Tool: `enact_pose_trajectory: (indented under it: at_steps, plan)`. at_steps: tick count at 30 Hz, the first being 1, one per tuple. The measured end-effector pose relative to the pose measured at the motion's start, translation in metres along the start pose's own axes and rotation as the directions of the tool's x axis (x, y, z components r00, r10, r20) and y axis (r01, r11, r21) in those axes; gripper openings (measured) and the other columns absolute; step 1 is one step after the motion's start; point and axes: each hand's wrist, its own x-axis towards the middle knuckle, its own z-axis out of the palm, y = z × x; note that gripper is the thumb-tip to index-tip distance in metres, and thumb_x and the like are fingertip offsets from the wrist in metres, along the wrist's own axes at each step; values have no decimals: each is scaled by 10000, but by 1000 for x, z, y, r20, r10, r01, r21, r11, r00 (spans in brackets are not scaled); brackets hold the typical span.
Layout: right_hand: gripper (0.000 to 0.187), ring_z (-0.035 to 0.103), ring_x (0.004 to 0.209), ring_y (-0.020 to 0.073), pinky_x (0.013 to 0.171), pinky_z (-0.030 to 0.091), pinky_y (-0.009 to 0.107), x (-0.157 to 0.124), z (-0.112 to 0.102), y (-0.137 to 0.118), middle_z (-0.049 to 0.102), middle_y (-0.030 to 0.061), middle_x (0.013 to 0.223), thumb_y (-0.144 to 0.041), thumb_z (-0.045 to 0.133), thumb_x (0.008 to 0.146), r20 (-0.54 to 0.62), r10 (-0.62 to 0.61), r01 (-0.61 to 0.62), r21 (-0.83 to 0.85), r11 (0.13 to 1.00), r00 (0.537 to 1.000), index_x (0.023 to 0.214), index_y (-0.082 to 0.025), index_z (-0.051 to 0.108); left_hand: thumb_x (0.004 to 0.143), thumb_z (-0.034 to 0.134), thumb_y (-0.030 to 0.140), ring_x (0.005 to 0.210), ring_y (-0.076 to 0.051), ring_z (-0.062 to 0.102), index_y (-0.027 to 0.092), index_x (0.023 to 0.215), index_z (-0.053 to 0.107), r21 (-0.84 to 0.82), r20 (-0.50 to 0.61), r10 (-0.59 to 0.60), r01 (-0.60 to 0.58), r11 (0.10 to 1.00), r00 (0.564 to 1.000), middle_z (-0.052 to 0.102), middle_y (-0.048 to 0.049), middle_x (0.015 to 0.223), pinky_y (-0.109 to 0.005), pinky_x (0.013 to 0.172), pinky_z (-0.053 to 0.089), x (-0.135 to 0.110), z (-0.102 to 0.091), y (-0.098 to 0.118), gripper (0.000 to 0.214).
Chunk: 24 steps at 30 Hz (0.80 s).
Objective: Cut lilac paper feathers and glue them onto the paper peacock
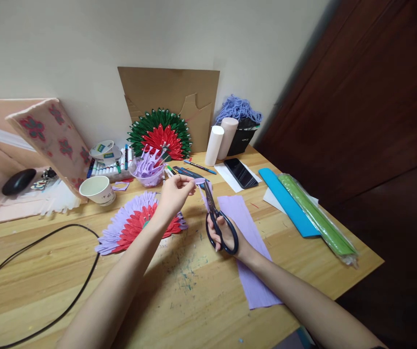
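The lilac paper strip (201,184) sits just above the centre of the frame. My left hand (174,194) is closed tight on it, pinching its top between thumb and fingertips. My right hand (226,237) is curled through the loops of the black scissors (211,208), gripping them with the blades pointing up to meet the strip; I cannot tell how far the blades gape. I judge this to be mid-cut, and a clean snip calls for holding the strip taut and steady. Under my right wrist lies the lilac sheet (257,286), and left of centre is the lilac-and-red paper fan (131,225). Bare wood at lower middle gives elbow room. The table (339,283) ends close by at lower right, with the blue sheet (288,203) and green roll (317,220) lying near that edge
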Motion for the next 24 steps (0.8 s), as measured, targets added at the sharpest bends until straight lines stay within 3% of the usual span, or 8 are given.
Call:
enact_pose_trajectory:
  at_steps: [5,10,12,14,16,17,21,24]
  plan:
    - [566,356,280,41,254,355,142,3,-1,3,405,-103,416,-694,637,533,53,60,-60,13,998,997,683,-188,433,655,618,270,518,-92,537,102,699,591,-14,-58,34,-35,999,998,573,7,566,-224,551,457,5,-7,-1,176]
    - [763,440,318,83,339,425,208,-2,-5,-7,461,-64,416,-889,372,480,336,217,-174,-152,973,917,739,-177,460,660,617,271,576,-102,557,110,691,586,-8,-102,7,-8,1000,995,577,2,609,-228,576,476,5,-14,6,167]
    - [831,464,353,99,382,444,241,-7,-7,-16,466,-54,449,-912,269,488,385,220,-128,-248,960,896,786,-166,484,658,623,268,608,-112,575,109,683,588,-2,-126,16,-16,1000,992,591,-7,629,-237,600,486,4,-16,11,165]
    - [821,451,365,106,401,431,250,-10,-10,-28,439,-60,457,-894,199,560,296,138,-23,-363,932,945,809,-168,491,656,632,269,618,-119,587,107,677,590,-6,-102,30,-31,999,994,606,-15,630,-244,617,490,2,-17,14,169]
    - [716,476,413,122,440,412,248,-11,-14,-41,460,-42,491,-814,195,692,55,-40,65,-605,793,998,812,-178,500,649,652,269,595,-118,590,108,697,596,-29,-40,50,-51,998,998,619,-16,618,-245,611,489,-1,-17,15,177]
    - [622,511,463,136,473,404,248,-11,-17,-47,501,-21,532,-745,248,757,-75,-154,43,-760,648,985,812,-184,513,646,662,267,580,-115,590,110,720,601,-47,-7,68,-68,997,998,626,-15,617,-244,601,489,-2,-16,15,185]
    - [272,621,698,231,578,387,281,-8,-28,-61,653,77,752,-457,532,778,-276,-369,-298,-955,-1,887,824,-193,578,675,658,249,634,-126,626,123,803,646,-41,90,167,-163,986,982,678,-40,713,-242,620,507,-7,-11,17,180]
    - [194,637,750,265,598,405,300,-7,-32,-59,670,108,779,-364,590,741,-293,-322,-347,-930,-122,900,807,-183,610,692,653,237,725,-150,656,126,809,690,16,138,164,-168,986,977,708,-71,802,-258,694,526,-13,-7,21,165]
